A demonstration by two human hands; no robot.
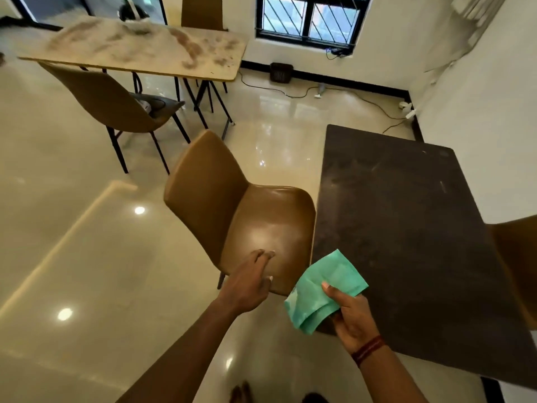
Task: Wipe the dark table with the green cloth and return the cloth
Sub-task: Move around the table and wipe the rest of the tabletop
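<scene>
The dark table [406, 228] fills the right side, its matt top dusty and smeared. A folded green cloth [319, 289] hangs over the table's near left corner, gripped by my right hand [348, 315], thumb on top and fingers curled beneath. A red thread band circles that wrist. My left hand [252, 277] reaches over the front edge of a brown chair seat [261, 228] just left of the table, fingers extended and relaxed, holding nothing.
The brown chair stands tight against the dark table's left edge. A second brown chair [110, 106] and a light marbled table [139, 48] sit farther back left. Cables and a small black basket [281, 72] lie by the window wall. Glossy tiled floor lies to the left.
</scene>
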